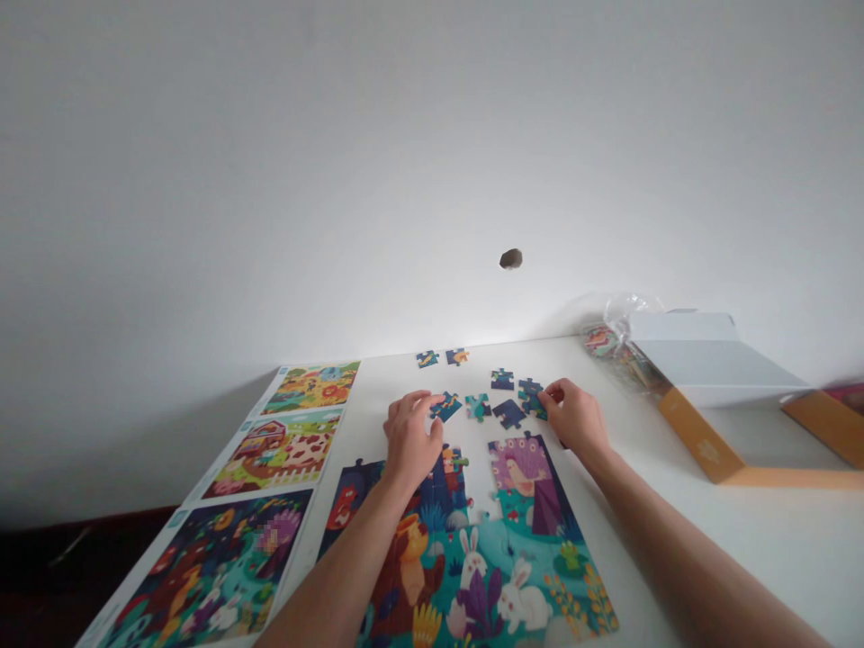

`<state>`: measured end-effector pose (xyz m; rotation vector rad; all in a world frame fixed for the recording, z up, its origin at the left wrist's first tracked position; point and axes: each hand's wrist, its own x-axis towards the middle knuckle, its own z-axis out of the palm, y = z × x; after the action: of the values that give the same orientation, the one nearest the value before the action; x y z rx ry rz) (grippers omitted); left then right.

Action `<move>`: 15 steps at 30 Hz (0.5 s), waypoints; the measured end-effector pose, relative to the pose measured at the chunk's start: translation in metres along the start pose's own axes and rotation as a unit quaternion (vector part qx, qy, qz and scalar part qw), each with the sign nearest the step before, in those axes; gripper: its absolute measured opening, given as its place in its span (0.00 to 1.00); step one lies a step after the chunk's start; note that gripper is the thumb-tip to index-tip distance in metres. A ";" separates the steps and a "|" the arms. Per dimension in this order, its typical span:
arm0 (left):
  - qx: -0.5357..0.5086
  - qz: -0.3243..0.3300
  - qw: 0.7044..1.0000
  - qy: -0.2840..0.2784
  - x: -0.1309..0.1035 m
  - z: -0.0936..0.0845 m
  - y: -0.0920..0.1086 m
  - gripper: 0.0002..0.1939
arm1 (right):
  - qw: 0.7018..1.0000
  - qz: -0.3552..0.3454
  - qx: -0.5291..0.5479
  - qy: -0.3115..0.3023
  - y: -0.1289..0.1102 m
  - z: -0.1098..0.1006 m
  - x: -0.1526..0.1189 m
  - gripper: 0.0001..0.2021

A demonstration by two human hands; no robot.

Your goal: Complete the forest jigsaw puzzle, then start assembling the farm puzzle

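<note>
My left hand [413,441] reaches over the upper left of a partly assembled jigsaw puzzle [499,576]. Its index fingertip touches the edge of a loose dark blue puzzle piece [446,408], with the thumb spread away below. To the right, my right hand [577,416] has thumb and fingers closed at the right edge of another dark blue-green puzzle piece [531,399]. Between the hands lie a teal piece [479,408], a plain dark piece [508,414] and a blue piece [502,379]. A gap shows in the puzzle's upper middle, and my left forearm hides part of its left side.
Two more pieces, one blue [427,359] and one orange-marked [457,356], lie near the wall. A sheet of printed pictures [270,454] lies along the left. An open orange-and-white box [715,450] and a clear plastic bag [627,346] stand right.
</note>
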<state>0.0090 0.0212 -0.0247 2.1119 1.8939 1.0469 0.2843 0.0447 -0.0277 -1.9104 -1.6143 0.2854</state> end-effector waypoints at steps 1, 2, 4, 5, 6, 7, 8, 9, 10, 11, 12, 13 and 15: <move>0.017 -0.011 1.000 -0.006 -0.001 0.002 -0.001 0.20 | 1.000 0.000 -0.010 -0.005 0.002 0.002 0.001 0.06; 0.032 -0.016 0.999 -0.013 -0.001 0.003 -0.002 0.21 | 1.000 0.000 -0.018 -0.007 0.003 0.003 0.001 0.05; 0.053 -0.015 0.998 -0.026 -0.002 0.004 -0.003 0.23 | 1.000 -0.005 -0.029 -0.006 0.004 0.007 0.002 0.05; 0.059 -0.012 0.998 -0.031 -0.002 0.004 -0.003 0.23 | 0.999 -0.008 -0.033 -0.006 0.004 0.009 0.002 0.04; 0.063 -0.009 0.997 -0.036 -0.002 0.004 -0.002 0.23 | 0.999 -0.011 -0.038 -0.005 0.004 0.010 0.002 0.04; 0.065 -0.008 0.997 -0.041 -0.002 0.004 -0.002 0.23 | 0.999 -0.015 -0.043 -0.005 0.004 0.011 0.003 0.04; 0.066 -0.008 0.997 -0.045 -0.002 0.003 -0.001 0.23 | 0.999 -0.019 -0.048 -0.005 0.004 0.012 0.003 0.04; 0.067 -0.010 0.997 -0.048 -0.002 0.003 0.000 0.23 | 0.998 -0.022 -0.053 -0.005 0.005 0.013 0.004 0.04; 0.067 -0.012 0.996 -0.051 -0.002 0.002 0.001 0.23 | 0.998 -0.026 -0.056 -0.002 0.005 0.013 0.004 0.04; 0.068 -0.014 0.996 -0.052 -0.002 0.002 0.001 0.22 | 0.998 -0.030 -0.058 -0.001 0.006 0.013 0.005 0.04; 0.069 -0.015 0.996 -0.053 -0.002 0.002 0.002 0.22 | 0.998 -0.034 -0.060 0.001 0.007 0.014 0.005 0.05; 0.069 -0.015 0.996 -0.052 -0.002 0.002 0.002 0.22 | 0.997 -0.036 -0.062 0.000 0.008 0.014 0.005 0.05; 0.066 -0.012 0.996 -0.051 -0.002 0.002 0.001 0.21 | 0.997 -0.037 -0.066 -0.001 0.009 0.014 0.006 0.06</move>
<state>0.0112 0.0196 -0.0265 2.1611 1.9852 0.8130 0.2854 0.0540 -0.0429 -1.9430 -1.7392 0.1540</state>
